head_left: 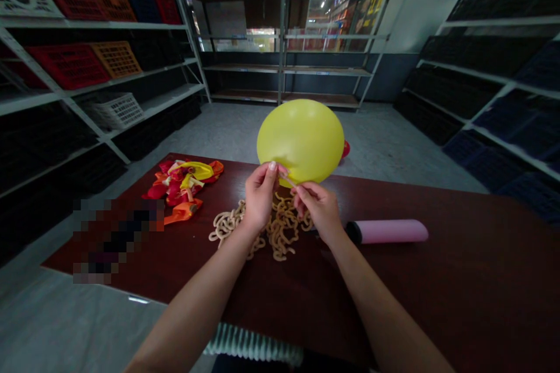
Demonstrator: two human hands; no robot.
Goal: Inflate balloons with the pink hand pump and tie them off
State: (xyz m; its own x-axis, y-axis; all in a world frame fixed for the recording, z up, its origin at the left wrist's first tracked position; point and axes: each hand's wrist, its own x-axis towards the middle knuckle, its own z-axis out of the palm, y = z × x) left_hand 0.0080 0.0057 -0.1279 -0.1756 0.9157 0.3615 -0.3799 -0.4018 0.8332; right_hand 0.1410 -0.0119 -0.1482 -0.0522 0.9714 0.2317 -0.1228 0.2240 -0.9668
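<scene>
A blown-up yellow balloon (301, 139) is held over the table in front of me. At its lower side, my left hand (262, 189) pinches the neck between thumb and fingers. My right hand (318, 204) is closed too, its thumb and finger pinching a thin pale strip between the hands that looks like the stretched end of the balloon's neck. Curly tan cords (280, 233) lie in a loose pile beneath my hands, partly hidden by them. Right of my right wrist lies a pink hand pump (391, 231) with a black end.
Flat red, orange and yellow balloons (184, 183) are heaped on the dark brown table (459, 280) at left. A red round thing (346, 148) shows behind the yellow balloon. Shelves with crates (70, 61) stand left and right, and a metal rack (282, 70) stands at the back.
</scene>
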